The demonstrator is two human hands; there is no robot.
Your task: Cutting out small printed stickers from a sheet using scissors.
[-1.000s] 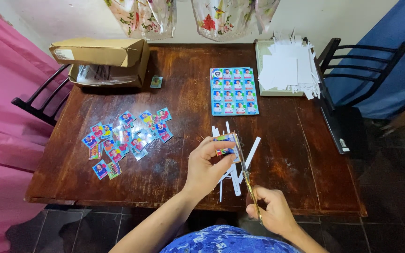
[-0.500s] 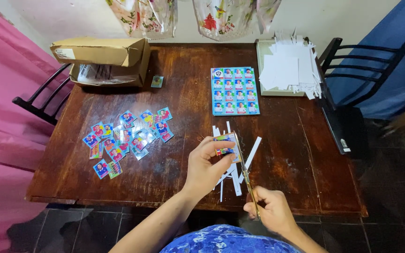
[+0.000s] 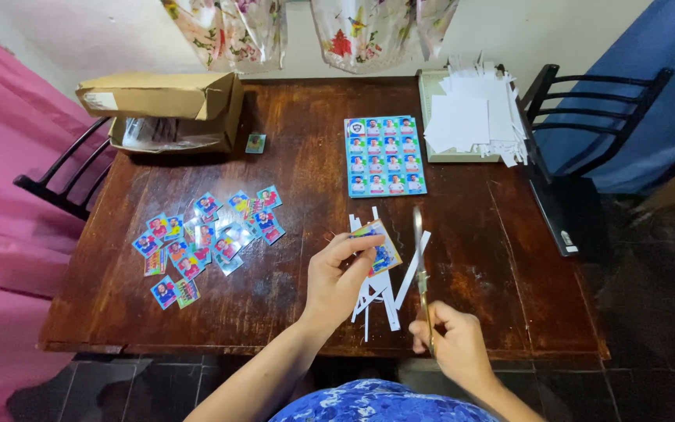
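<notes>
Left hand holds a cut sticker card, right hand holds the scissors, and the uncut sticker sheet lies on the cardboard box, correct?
Not quite. In the head view the uncut sticker sheet lies flat on the wooden table, apart from the cardboard box. The left hand does hold a cut sticker card, and the right hand the scissors.

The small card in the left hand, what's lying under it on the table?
Under the card, white paper strips lie scattered on the wooden table. The left hand and card cover some of them.
</notes>
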